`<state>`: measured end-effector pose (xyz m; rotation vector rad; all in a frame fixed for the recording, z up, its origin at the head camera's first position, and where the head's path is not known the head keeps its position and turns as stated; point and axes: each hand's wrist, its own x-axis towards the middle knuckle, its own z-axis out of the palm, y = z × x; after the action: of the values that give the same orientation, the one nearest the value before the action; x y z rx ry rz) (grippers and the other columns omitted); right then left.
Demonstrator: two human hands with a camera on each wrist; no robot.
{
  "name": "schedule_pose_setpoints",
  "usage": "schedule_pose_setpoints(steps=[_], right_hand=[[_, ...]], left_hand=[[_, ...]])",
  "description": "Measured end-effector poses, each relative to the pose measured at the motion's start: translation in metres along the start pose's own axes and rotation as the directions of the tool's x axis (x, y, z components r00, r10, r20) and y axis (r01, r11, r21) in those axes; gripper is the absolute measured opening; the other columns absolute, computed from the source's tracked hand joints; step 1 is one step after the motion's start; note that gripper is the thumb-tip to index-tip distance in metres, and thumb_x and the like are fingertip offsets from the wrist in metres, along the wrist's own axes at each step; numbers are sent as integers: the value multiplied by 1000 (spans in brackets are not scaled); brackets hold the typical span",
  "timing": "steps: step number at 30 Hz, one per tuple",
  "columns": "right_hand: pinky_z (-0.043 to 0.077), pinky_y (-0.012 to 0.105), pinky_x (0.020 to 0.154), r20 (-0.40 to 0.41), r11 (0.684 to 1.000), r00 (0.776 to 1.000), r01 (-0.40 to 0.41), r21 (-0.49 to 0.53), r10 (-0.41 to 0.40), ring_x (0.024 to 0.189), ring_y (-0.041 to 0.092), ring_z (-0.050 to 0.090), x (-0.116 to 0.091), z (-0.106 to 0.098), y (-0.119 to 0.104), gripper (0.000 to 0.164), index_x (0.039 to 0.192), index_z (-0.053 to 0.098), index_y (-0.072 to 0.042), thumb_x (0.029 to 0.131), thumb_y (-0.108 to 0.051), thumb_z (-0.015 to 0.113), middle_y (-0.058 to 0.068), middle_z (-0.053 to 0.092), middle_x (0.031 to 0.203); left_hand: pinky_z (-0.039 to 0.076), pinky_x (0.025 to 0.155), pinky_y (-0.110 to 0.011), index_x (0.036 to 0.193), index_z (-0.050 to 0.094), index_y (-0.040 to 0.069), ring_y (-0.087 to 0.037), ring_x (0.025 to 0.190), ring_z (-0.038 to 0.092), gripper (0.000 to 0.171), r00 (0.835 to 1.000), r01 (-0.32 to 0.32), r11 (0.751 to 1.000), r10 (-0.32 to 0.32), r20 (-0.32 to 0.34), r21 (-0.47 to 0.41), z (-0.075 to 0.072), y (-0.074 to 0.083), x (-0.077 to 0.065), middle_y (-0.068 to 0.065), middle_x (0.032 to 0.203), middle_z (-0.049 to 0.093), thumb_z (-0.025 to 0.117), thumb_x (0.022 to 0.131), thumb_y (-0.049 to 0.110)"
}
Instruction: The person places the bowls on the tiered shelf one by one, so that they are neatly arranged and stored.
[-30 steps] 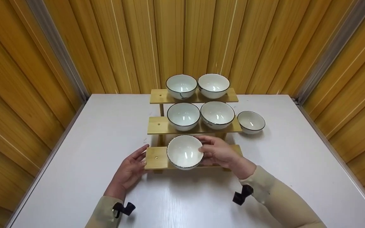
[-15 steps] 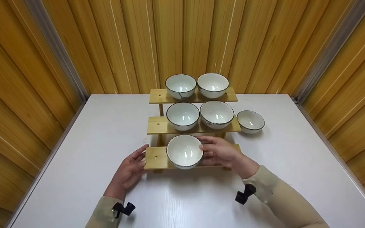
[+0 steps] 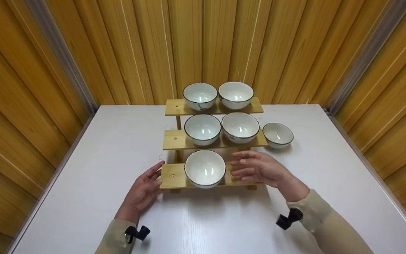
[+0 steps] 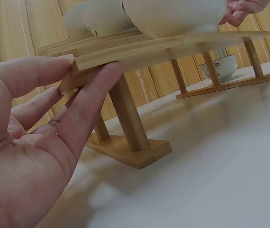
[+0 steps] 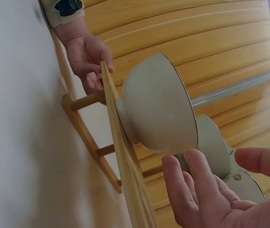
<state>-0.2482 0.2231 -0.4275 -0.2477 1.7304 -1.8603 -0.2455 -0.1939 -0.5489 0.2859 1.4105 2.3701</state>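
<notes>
A white bowl (image 3: 205, 169) with a dark rim sits upright on the lowest board of a three-tier wooden display stand (image 3: 173, 175). My left hand (image 3: 145, 190) holds the left end of that board; in the left wrist view, one of its fingers (image 4: 90, 107) lies under the board and another touches the end. To the right of the bowl, over the board's right part, my right hand (image 3: 264, 169) is spread and holds nothing. The right wrist view has its fingertips just off the bowl (image 5: 159, 107).
Two bowls stand on the middle board, a left one (image 3: 203, 129) and a right one (image 3: 240, 127). The top board bears two more, left (image 3: 200, 96) and right (image 3: 236, 95). A smaller bowl (image 3: 278, 135) stands on the white table (image 3: 118, 141), right of the stand. Wood-patterned walls surround the table.
My right hand has let go of the bowl on the lowest board and moved away to the right. The bowl stays in place, and my left hand keeps its hold.
</notes>
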Motion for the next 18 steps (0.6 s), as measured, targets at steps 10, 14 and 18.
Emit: schedule_pose_setpoints(steps=[10, 14, 18], right_hand=[[58, 31, 96, -156, 996, 984, 89, 26, -84, 114, 17, 72, -40, -60, -11, 30, 138, 54, -15, 108, -19, 51, -3, 70, 128], [58, 29, 94, -263, 995, 961, 95, 22, -86, 112, 14, 73, -50, -82, -12, 25, 132, 57, -24, 108, -22, 53, -8, 73, 124], [59, 28, 91, -362, 992, 930, 100, 82, -64, 107, 13, 74, -54, -103, -8, 22, 128, 57, -28, 107, -23, 56, -9, 75, 116]], left_hand=[[58, 96, -35, 162, 29, 9, -18, 118, 67, 68, 1000, -7, 1000, 7, 9, -26, -1, 0, -1, -2, 144, 56, 50, 100, -9], [58, 96, -35, 161, 33, 12, -17, 118, 66, 66, 999, -20, 1000, 21, 26, -13, -2, -1, -1, 0, 144, 57, 49, 100, -8], [58, 97, -35, 159, 39, 16, -17, 118, 66, 65, 999, -24, 1000, 25, 30, -10, -2, -2, -1, 0, 144, 56, 50, 100, -8]])
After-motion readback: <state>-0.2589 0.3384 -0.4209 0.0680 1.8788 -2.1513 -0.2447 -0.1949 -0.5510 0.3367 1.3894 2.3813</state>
